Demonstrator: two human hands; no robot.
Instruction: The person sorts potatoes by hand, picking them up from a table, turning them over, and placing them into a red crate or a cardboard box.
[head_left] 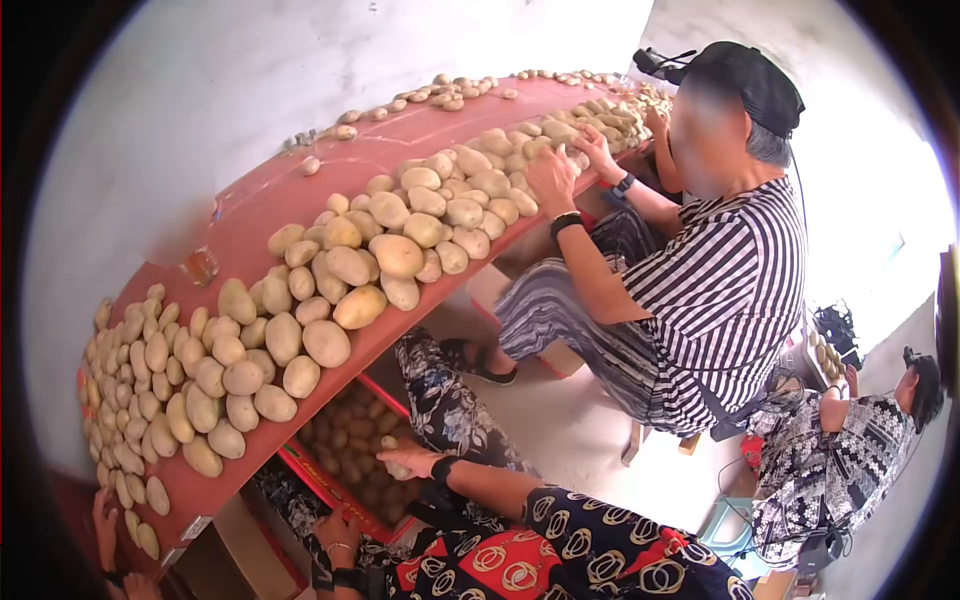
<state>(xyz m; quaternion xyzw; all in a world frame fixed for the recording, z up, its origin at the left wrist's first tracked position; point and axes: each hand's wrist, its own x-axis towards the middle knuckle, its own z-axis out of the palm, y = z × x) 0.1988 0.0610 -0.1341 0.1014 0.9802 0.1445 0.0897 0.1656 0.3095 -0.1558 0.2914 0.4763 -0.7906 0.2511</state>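
Observation:
My right hand (412, 460), with a black band at the wrist, closes round a pale potato (398, 469) above an open red-edged box (330, 480). Many potatoes (350, 440) lie inside that box, between my floral-trousered legs. Near the box's lower edge is my left hand (340, 530), its fingers loosely apart and nothing visible in them; a bracelet and a dark band circle its wrist. A long heap of potatoes (283, 340) covers the near part of the reddish table (265, 205).
A person in a striped shirt (730, 270) handles potatoes at the table's right. Another person's hands (106, 525) are at the lower left edge. At far right sits a person in patterned clothes (850, 450). A blue stool (727, 525) stands behind.

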